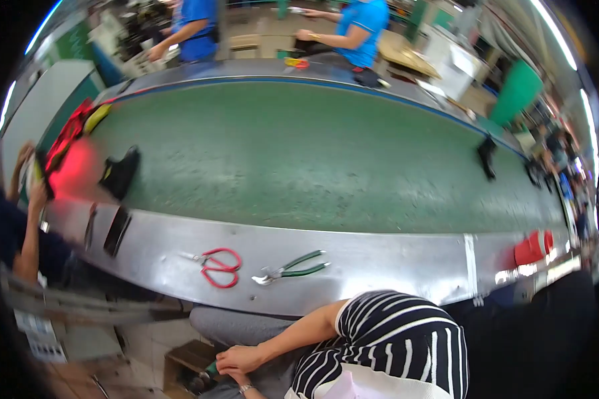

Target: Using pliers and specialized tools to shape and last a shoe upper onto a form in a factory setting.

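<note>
Both my hands are low at the left of my lap, below the table edge. My right arm, in a black-and-white striped sleeve, reaches across to the left. The fingers of my right hand [241, 359] are closed at a dark object with a green part [210, 370]; its kind is unclear. Just beneath is my left hand [237, 378], a band at its wrist, its fingers mostly hidden. On the metal table edge in front lie red-handled scissors [221, 268] and green-handled pliers [298, 267], both untouched.
An open cardboard box [180, 364] stands below the held object. Beyond the metal ledge runs a green conveyor belt [299, 159] with a black boot [120, 174] at left and another boot [487, 158] at right. A red container [531, 249] stands right. Co-workers are at left and across.
</note>
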`<state>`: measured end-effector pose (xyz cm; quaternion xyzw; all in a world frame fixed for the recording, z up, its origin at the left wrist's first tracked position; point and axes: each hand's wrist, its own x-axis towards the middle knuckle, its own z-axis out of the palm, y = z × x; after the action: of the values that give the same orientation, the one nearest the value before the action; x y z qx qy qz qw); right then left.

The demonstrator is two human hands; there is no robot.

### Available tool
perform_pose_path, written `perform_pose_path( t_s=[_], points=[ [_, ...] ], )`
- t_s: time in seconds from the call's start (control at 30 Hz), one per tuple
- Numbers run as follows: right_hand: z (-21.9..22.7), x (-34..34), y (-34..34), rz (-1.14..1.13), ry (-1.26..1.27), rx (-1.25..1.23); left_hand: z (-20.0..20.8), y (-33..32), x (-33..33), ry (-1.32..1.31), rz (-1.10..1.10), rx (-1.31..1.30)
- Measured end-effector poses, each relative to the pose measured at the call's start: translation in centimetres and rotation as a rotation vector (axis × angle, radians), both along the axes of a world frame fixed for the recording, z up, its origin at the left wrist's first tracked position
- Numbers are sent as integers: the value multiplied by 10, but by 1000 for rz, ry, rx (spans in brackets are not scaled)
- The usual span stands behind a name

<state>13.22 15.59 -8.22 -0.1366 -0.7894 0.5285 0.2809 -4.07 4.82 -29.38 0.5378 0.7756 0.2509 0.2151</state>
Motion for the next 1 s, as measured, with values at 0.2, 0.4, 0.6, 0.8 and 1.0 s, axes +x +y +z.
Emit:
perform_pose_path(
  t_s=[0.2, 0.4, 0.6, 0.8, 1.0],
  points=[
    [43, 107, 84, -561, -176, 296, 15, 12, 12, -284, -24, -164],
    [38, 212, 94, -736, -559, 506, 23, 14, 5, -241, -69, -161],
    [24, 208, 96, -797, -581, 587, 22, 85, 22, -326, -265, -121],
    [22, 207, 97, -753, -456, 547, 35, 176, 52, -394, -581, -137],
    [18, 206, 96, -839, -436, 626, 33, 229, 92, -483, -795, -139]
  ],
)
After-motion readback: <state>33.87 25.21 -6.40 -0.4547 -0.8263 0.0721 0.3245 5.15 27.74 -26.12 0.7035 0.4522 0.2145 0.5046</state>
